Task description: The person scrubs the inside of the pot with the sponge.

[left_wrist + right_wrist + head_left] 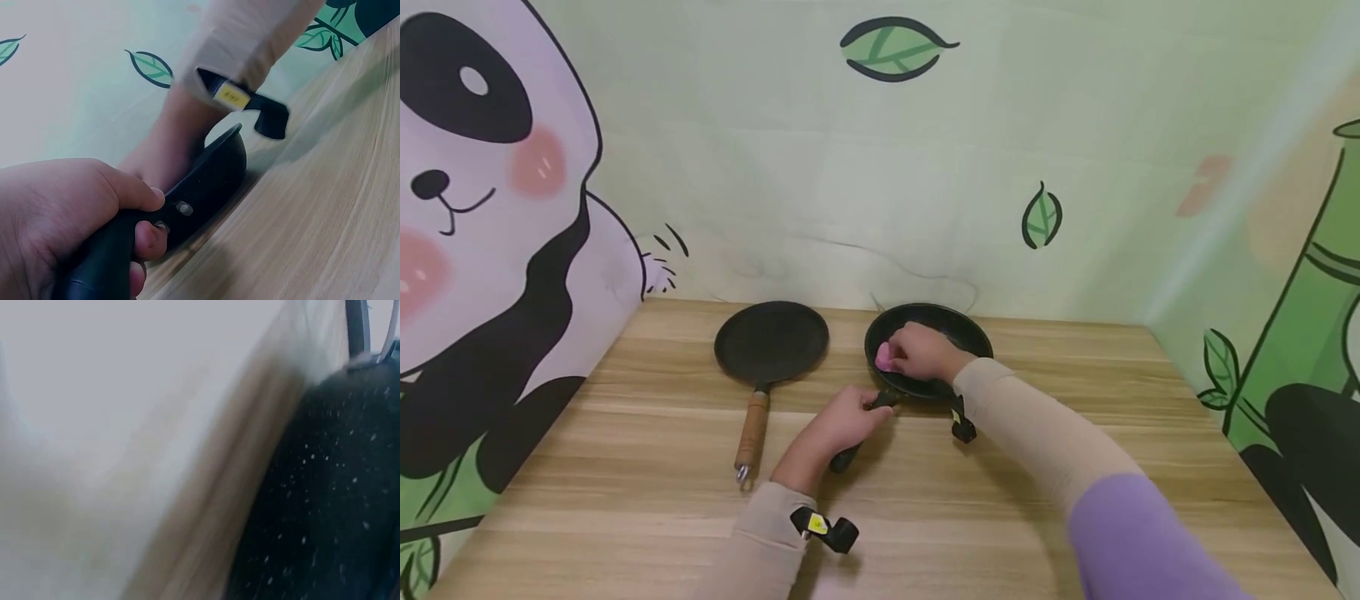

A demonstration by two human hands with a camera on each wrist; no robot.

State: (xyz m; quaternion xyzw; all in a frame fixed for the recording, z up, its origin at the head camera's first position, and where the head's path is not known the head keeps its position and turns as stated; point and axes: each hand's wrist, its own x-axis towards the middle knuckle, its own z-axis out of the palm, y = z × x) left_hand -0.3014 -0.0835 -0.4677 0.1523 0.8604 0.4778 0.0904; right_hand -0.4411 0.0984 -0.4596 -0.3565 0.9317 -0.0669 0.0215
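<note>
A black frying pan (973, 332) stands on the table near the back wall. My left hand (847, 418) grips its black handle (847, 458), the thumb lying along the top in the left wrist view, where the handle (103, 256) meets the riveted pan side (215, 172). Inside the pan, my right hand (923, 350) pinches a small pink sponge-like piece (884, 357) against the left part of the interior. The right wrist view shows only the speckled dark pan (331, 481) and blur; the right fingers are hidden there.
A flat black griddle pan (771, 342) with a wooden handle (752, 429) lies to the left on the wooden table (1000, 517). Behind stands a pale green wall (760, 167) printed with leaves and a panda. Small black cameras (831, 529) are strapped to both wrists.
</note>
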